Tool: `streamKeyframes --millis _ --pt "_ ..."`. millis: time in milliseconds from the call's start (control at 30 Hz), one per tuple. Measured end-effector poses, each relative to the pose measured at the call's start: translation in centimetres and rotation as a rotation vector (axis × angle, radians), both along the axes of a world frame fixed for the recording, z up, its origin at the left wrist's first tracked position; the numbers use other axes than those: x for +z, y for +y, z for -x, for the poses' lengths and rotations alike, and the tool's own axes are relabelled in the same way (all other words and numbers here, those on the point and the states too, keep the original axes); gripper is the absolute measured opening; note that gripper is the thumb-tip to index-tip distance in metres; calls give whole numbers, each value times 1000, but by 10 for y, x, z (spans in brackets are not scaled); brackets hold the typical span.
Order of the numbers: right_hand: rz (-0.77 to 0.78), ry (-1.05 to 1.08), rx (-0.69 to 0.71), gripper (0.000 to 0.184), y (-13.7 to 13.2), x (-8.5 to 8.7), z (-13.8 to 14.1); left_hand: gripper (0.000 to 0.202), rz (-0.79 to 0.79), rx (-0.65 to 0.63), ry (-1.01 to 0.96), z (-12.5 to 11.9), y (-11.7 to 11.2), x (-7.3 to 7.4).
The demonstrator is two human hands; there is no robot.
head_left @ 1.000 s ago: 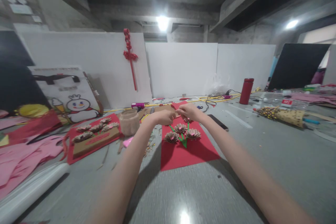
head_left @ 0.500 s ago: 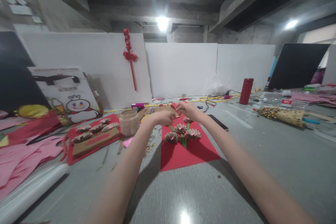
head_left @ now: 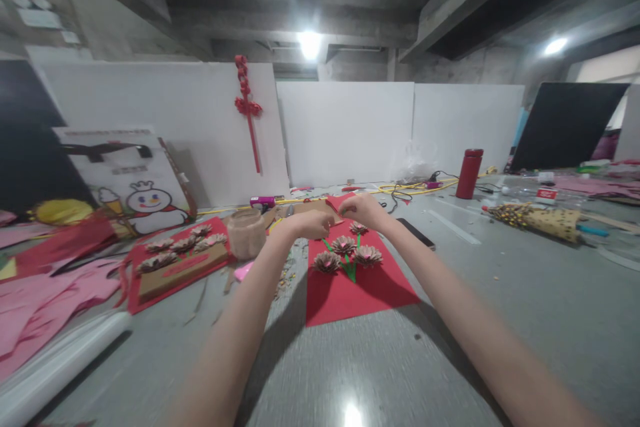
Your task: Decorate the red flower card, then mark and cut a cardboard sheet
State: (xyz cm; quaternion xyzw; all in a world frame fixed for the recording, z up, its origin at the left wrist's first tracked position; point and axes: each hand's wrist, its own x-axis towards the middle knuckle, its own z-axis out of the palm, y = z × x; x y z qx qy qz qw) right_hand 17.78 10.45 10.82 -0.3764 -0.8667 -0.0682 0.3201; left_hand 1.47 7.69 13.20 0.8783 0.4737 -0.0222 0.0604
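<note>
A red paper sheet lies in front of me with several pale brown, pink-centred paper flowers and green paper stems on it. My left hand is over its far left part, fingers curled down and closed. Whatever is under those fingertips is hidden. Across from it, my right hand is bent down in a pinch near the far edge, just behind the rear flower. A raised red paper flap shows beside its fingertips; what the pinch holds is too small to make out.
Left of my arms stand a round tan jar and another red flower panel with a cardboard strip. A black phone lies to the right, with a red bottle and a cone-shaped bouquet farther off. Yellow cable runs behind.
My right hand has dropped slightly and its fingers have drawn in, showing more of the red flap behind them. My left hand has hardly moved.
</note>
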Motion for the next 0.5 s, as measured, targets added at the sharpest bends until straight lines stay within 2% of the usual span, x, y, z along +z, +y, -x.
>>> streamKeyframes --millis 133,267,400,500 --pt "29 53 66 19 -1 0 1 35 4 0 16 0 1 0" --pt "59 27 48 27 -4 0 2 33 2 -25 9 2 3 -1" --pt "-2 40 33 9 -1 0 1 34 2 -33 -10 2 5 -3" --pt "3 71 47 9 1 -1 0 35 16 -44 -50 2 4 -3"
